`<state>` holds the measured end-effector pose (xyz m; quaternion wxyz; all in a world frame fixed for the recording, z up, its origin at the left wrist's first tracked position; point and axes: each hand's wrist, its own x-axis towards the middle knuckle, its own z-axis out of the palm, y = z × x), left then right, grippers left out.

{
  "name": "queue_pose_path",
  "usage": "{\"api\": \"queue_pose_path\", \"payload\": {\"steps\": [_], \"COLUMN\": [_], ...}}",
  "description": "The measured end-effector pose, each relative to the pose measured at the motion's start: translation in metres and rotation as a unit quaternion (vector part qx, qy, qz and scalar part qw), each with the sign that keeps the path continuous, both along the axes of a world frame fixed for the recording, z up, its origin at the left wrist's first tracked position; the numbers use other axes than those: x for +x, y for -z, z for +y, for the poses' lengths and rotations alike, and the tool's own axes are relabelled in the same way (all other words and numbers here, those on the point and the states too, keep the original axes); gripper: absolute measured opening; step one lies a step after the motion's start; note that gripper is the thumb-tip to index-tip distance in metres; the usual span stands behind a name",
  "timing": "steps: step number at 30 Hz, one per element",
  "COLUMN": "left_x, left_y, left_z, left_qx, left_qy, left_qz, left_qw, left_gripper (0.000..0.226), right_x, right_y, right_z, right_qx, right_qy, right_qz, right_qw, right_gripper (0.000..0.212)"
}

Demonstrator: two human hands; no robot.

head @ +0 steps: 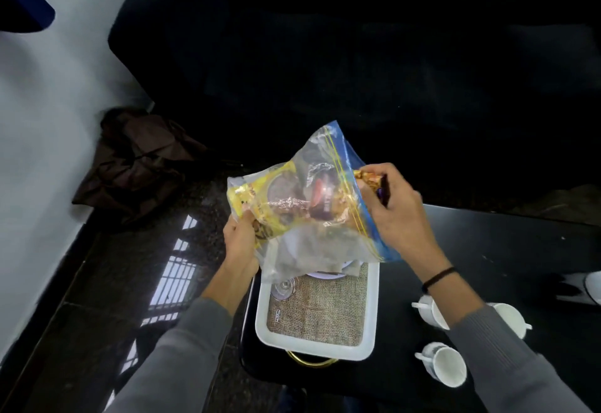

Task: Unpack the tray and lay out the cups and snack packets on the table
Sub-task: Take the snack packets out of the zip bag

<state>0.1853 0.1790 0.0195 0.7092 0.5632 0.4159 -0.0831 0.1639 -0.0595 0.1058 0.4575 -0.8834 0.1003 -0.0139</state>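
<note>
Both your forearms are reaching forward, grey sleeves (182, 347) sitting back from the wrists. Your left grip (239, 240) is pinching the clear bag (325, 159) from below, thumb on top. Your right grip (395, 214) is curling, knuckles up, round a snack packet (367, 180) at the bag's mouth. A black band (437, 279) is circling your right wrist.

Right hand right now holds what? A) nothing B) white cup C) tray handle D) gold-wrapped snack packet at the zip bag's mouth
D: the right hand grips a gold-wrapped snack packet at the open end of the zip bag, which the left hand holds above the tray.
</note>
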Motion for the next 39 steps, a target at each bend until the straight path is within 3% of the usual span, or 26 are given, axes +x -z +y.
{"api": "queue_pose_path", "payload": {"steps": [2,5,9,12,20,28,39], "left_x": [0.001,0.005,0.009,0.014,0.018,0.016,0.010], "left_y": [0.007,0.016,0.023,0.027,0.028,0.039,0.058], "left_z": [0.003,0.007,0.015,0.020,0.025,0.024,0.031], "left_qx": [0.013,0.021,0.028,0.047,0.008,-0.016,0.007], "left_qy": [-0.013,-0.058,-0.096,-0.121,-0.196,-0.167,-0.094], "left_qz": [0.006,0.030,0.054,0.053,0.046,0.041,0.061], "left_qw": [1.000,0.998,0.994,0.990,0.979,0.985,0.994], "left_gripper": [0.016,0.005,0.036,0.039,0.036,0.031,0.029], "right_x": [-0.009,-0.022,-0.047,-0.063,-0.095,-0.070,-0.032], "right_y": [0.000,0.004,0.020,0.038,0.093,0.129,0.145], "right_z": [-0.011,-0.022,-0.032,-0.037,-0.025,0.013,0.005], "right_qx": [-0.029,0.013,0.063,0.061,-0.007,-0.027,0.049], "right_qy": [0.053,0.131,0.286,0.338,0.309,0.120,0.170], "right_qz": [-0.059,-0.075,-0.041,0.008,0.134,0.224,0.234], "right_qw": [0.996,0.988,0.955,0.939,0.941,0.967,0.956], "right_gripper": [0.016,0.017,0.017,0.019,0.019,0.020,0.017]}}
